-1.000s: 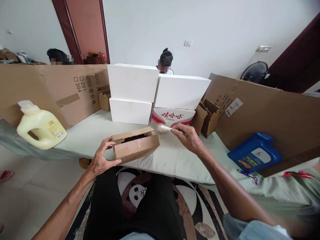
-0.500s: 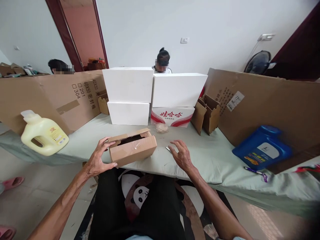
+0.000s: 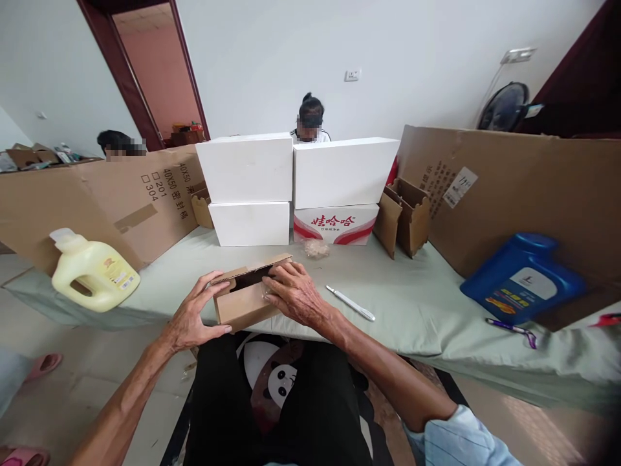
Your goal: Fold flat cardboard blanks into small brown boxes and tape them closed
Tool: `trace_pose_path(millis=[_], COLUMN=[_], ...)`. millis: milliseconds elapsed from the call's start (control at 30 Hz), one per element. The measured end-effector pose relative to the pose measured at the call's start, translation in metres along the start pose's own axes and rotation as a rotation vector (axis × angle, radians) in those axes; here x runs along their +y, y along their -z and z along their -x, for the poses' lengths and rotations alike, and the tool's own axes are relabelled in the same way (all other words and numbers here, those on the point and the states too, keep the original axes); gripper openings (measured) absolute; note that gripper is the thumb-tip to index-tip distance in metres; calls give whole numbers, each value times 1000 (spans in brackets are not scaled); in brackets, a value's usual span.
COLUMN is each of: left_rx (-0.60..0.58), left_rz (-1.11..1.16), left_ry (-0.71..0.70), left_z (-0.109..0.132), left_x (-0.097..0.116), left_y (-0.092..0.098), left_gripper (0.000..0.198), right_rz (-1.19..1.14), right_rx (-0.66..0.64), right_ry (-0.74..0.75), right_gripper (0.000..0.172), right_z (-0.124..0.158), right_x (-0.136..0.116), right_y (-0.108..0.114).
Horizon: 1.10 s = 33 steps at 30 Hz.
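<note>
A small brown cardboard box (image 3: 240, 301) lies at the near edge of the green-covered table (image 3: 412, 298), its top flap partly raised. My left hand (image 3: 194, 314) grips its left end, fingers curled over the top and thumb on the front. On the right half of the box rests my right hand (image 3: 294, 294), fingers bent over the top edge. A thin white knife-like tool (image 3: 350, 303) lies loose on the cloth just right of that hand.
White foam boxes (image 3: 295, 171) are stacked at the back over a red-printed carton (image 3: 334, 223). Cardboard sheets (image 3: 514, 188) wall both sides. A yellow jug (image 3: 94, 272) lies left, a blue jug (image 3: 526, 278) right, open small cartons (image 3: 407, 217) behind. Two people sit beyond the boxes.
My right hand put the white tool down on the cloth and moved left onto the box. The left hand stayed on the box's left end.
</note>
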<state>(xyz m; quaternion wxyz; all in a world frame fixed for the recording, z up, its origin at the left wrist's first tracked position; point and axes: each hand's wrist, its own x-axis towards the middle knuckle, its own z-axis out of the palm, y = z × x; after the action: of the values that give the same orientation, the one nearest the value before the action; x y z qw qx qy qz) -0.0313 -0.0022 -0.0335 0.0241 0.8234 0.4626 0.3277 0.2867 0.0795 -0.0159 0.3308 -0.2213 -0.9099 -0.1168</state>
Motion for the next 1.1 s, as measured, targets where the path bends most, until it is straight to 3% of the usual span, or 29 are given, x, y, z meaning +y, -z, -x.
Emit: trace_pose_path(millis=[300, 500, 600, 667, 767, 967, 1100], left_rx=[-26, -114, -117, -90, -94, -196, -235], left_rz=[-10, -62, -109, -156, -244, -463, -435], left_ry=[27, 15, -30, -85, -141, -185, -213], left_z=[-2, -6, -8, -13, -30, -85, -108], left_x=[5, 14, 22, 30, 44, 53, 44], left_y=[1, 4, 10, 15, 19, 1, -7], left_gripper=[104, 105, 97, 75, 42, 61, 64], right_rz=[-7, 18, 11, -10, -34, -33, -15], right_rx=[-94, -149, -141, -120, -103, -86, -97], right_ry=[13, 68, 63, 53, 36, 17, -19], right_gripper=[47, 63, 68, 71, 74, 73, 74], right_z=[-1, -7, -2, 3, 7, 7, 8], right_x=[-2, -11, -15, -17, -20, -23, -22], right_y=[-2, -5, -8, -11, -17, -29, -31])
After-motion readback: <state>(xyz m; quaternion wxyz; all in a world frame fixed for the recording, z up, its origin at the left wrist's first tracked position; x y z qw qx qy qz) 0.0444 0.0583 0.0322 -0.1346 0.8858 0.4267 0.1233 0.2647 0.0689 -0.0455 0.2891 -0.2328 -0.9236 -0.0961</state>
